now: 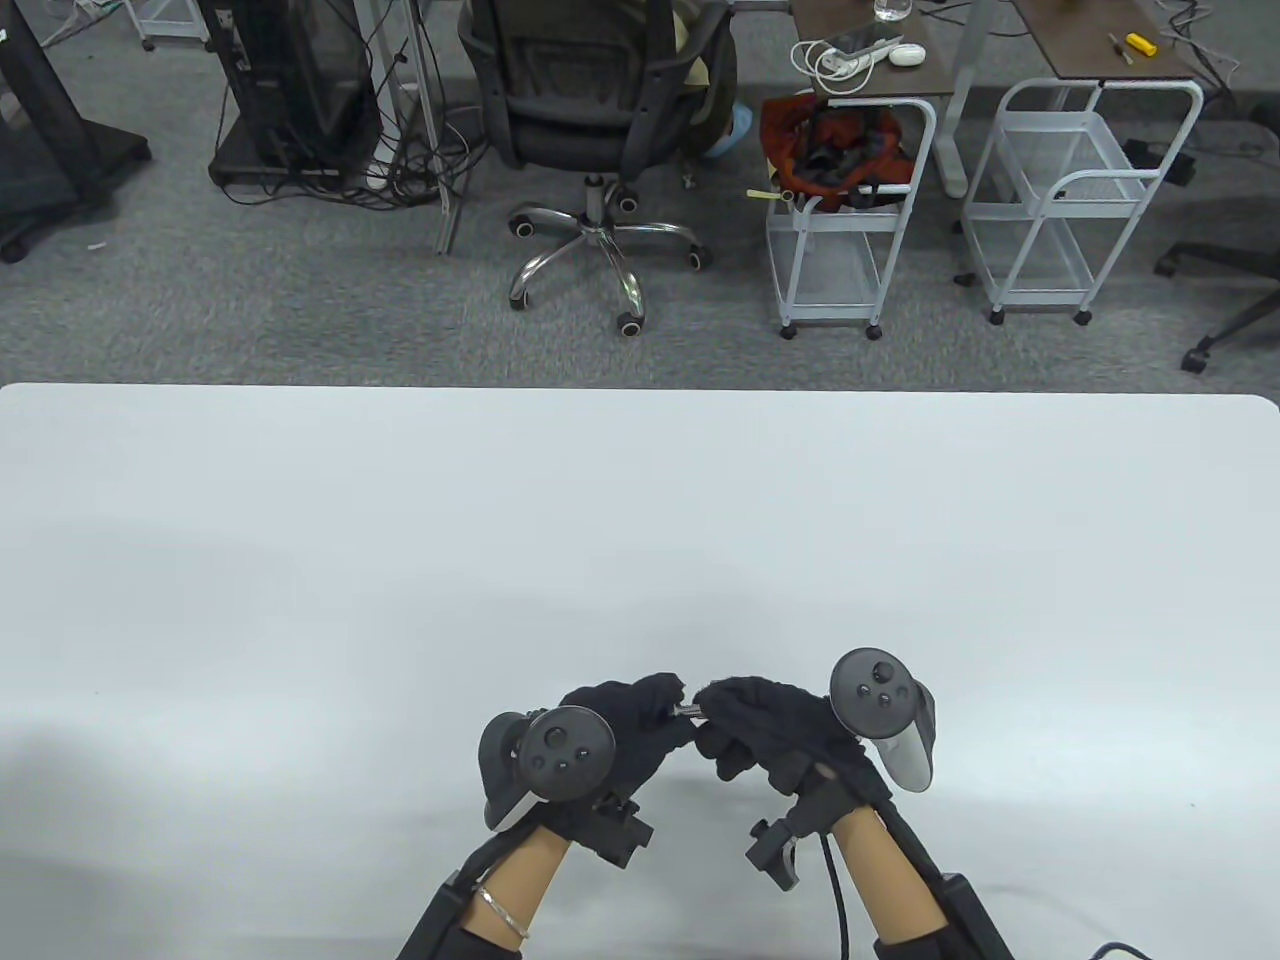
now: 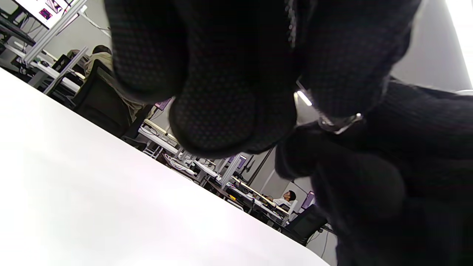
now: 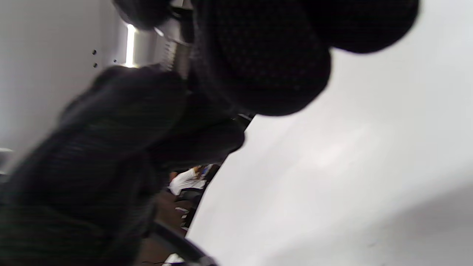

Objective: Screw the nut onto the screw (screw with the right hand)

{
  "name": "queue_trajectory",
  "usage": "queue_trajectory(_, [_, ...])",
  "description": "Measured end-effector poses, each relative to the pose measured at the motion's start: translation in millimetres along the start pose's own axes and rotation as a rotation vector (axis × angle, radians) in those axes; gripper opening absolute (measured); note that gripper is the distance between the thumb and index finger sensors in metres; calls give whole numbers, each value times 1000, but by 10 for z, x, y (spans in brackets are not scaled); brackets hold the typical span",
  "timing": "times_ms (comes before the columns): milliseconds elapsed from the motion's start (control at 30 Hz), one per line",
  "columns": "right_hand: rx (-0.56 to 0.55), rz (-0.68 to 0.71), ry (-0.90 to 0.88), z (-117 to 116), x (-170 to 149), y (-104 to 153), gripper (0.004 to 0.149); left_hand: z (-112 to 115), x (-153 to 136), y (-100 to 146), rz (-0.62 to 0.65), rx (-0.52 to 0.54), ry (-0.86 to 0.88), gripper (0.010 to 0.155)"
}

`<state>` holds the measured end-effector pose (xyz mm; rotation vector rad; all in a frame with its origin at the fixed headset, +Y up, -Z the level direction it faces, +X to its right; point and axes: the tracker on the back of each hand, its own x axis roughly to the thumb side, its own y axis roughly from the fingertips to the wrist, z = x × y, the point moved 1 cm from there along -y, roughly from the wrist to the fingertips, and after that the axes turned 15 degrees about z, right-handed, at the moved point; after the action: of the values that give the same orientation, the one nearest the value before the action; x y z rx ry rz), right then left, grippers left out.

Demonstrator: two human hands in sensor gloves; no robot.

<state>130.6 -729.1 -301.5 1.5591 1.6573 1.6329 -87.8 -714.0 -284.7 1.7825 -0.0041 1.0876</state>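
Two gloved hands meet fingertip to fingertip above a white table (image 1: 640, 520), near its front edge. The left hand (image 1: 610, 735) pinches one end of a small metal screw (image 1: 688, 711); its fingers (image 2: 229, 111) are closed round it. The right hand (image 1: 775, 730) closes its fingertips on the other end, where a metal nut (image 2: 338, 123) shows between the gloves in the left wrist view. The screw's short shank lies level, bridging the gap between both grips. The right wrist view is blurred.
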Motion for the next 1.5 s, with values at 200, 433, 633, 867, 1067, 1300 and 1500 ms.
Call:
queue_trajectory(200, [-129, 43, 9, -6, 49, 6, 52, 23, 24, -2, 12, -15, -31, 47])
queue_trajectory(433, [31, 6, -114, 6, -11, -9, 57, 19, 8, 6, 12, -20, -76, 47])
queue_trajectory(633, [15, -18, -67, 0, -16, -3, 54, 3, 24, -2, 28, -6, -21, 47])
queue_trajectory(867, [-35, 63, 12, 6, 77, -30, 56, 11, 3, -1, 6, -10, -34, 47])
queue_trajectory(1067, [71, 46, -97, 10, 59, -56, 54, -43, 10, -5, 9, 7, -24, 47])
queue_trajectory(1300, [22, -4, 28, 18, 93, -12, 59, -58, 45, -6, 29, 12, -6, 47])
queue_trajectory(1500, [74, 69, -106, 20, 131, -21, 55, -85, 52, 2, 10, 22, -14, 47])
